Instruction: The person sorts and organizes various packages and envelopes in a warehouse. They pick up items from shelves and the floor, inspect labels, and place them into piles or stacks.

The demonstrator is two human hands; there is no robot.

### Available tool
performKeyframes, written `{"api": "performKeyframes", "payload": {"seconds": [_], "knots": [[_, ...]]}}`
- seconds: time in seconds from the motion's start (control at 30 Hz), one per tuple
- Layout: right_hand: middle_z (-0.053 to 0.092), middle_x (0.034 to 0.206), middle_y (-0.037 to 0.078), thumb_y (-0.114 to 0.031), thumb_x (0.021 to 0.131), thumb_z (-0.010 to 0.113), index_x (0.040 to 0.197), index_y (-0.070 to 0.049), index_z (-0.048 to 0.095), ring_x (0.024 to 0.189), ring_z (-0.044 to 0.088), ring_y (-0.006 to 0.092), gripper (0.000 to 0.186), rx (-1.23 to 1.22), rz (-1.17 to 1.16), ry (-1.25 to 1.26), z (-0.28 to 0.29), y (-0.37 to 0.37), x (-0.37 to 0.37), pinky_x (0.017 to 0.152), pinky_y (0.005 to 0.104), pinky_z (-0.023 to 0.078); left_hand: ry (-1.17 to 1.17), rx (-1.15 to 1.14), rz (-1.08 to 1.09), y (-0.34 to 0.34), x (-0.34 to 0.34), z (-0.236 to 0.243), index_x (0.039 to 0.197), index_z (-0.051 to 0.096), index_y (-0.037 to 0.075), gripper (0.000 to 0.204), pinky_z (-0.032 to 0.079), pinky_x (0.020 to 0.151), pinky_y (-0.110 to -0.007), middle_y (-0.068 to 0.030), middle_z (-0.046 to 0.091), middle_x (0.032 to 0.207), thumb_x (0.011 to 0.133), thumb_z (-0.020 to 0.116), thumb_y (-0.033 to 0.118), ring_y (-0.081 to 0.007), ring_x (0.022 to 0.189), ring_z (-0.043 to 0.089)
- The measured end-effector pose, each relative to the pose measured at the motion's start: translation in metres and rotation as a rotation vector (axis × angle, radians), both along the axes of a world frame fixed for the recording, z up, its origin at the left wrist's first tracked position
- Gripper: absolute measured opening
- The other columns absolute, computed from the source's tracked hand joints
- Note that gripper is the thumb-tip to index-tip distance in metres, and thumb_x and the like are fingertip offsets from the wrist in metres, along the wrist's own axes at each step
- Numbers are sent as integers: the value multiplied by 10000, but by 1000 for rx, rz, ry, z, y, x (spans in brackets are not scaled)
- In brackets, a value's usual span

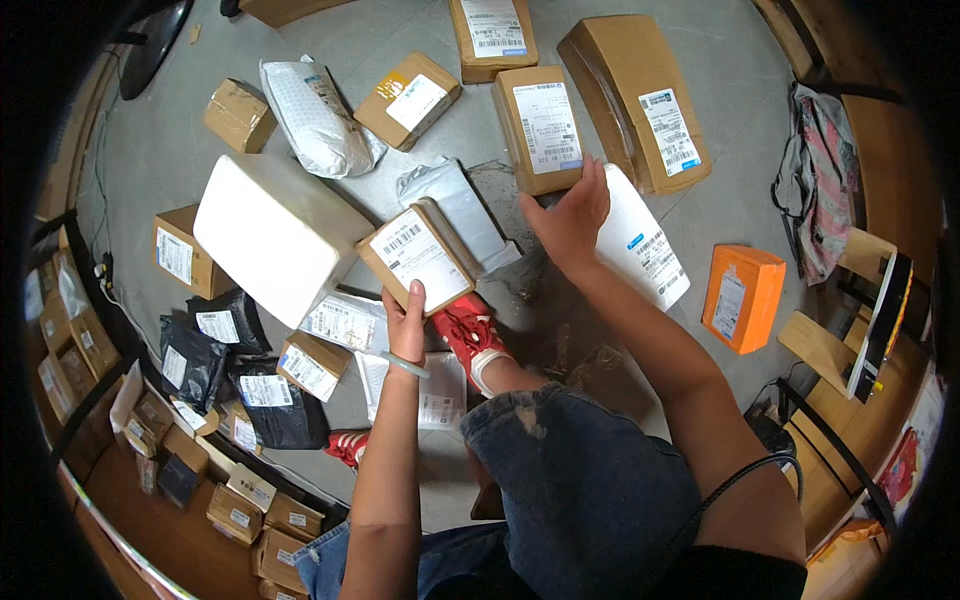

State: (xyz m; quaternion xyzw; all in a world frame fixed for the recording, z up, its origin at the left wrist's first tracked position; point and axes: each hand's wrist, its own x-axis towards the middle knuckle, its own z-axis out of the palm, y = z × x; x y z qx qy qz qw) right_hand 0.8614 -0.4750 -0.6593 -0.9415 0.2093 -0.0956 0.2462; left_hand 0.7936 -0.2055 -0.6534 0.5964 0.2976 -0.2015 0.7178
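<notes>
My left hand (pixel 406 322) grips a small cardboard box (pixel 405 252) by its near edge, thumb over the white label. Fingers stretched and thumb apart, my right hand (pixel 572 218) is at the near end of another labelled cardboard box (pixel 547 125); I cannot tell whether it touches. Just right of that hand lies a white labelled package (pixel 642 240). A grey mailer bag (pixel 457 212) lies between the two hands. To the left of the held box a big white foam-like block or box (pixel 270 230) rests at a tilt.
A long cardboard box (pixel 630 90) stands far right, an orange box (pixel 742 298) nearer. Black bagged parcels (pixel 270 400) lie at left, a bubble mailer (pixel 315 118) beyond the white block. Shelving with small boxes (pixel 240 510) borders the lower left. My red shoe (pixel 465 335) is below the held box.
</notes>
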Motion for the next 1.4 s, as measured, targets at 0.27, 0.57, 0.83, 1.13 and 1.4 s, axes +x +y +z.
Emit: {"api": "performKeyframes", "payload": {"seconds": [0.27,0.57,0.83,1.13,1.4], "knots": [[260,1561,265,-456,725,847,1538,17,117,1483,220,400,1190,-35,-53,153,-12,3,12,1189,608,123,-79,226,-70,5,0,7,1526,216,-31,828,365,1129,-400,-215,395,1487,973,691,362,-281,1354,426],[269,1552,236,-438,735,837,1544,-7,95,1477,228,373,1179,-35,-71,165,-17,-1,12,1194,605,104,-901,997,-332,11,26,79,1452,352,-55,683,323,1126,-454,-242,418,1419,894,694,143,-372,1326,416],[316,1507,225,-428,723,839,1541,-15,107,1449,269,372,1174,-83,-78,147,-20,3,11,1196,605,113,-808,1544,-266,65,134,95,1456,358,-66,706,233,1169,-510,-298,333,1514,972,614,380,-431,1426,314],[313,1510,218,-442,727,830,1539,-4,138,1440,281,368,1153,-86,-72,137,-22,3,9,1202,594,103,-577,1648,-300,73,151,62,1490,353,-1,741,95,1221,-577,-276,283,1543,998,505,533,-416,1490,211],[343,1505,207,-449,707,846,1548,-26,133,1443,282,355,1180,-123,-70,91,-27,6,7,1199,595,113,-612,1625,-289,73,152,63,1453,402,-10,723,130,1219,-578,-280,314,1531,991,515,534,-407,1473,262]]}}
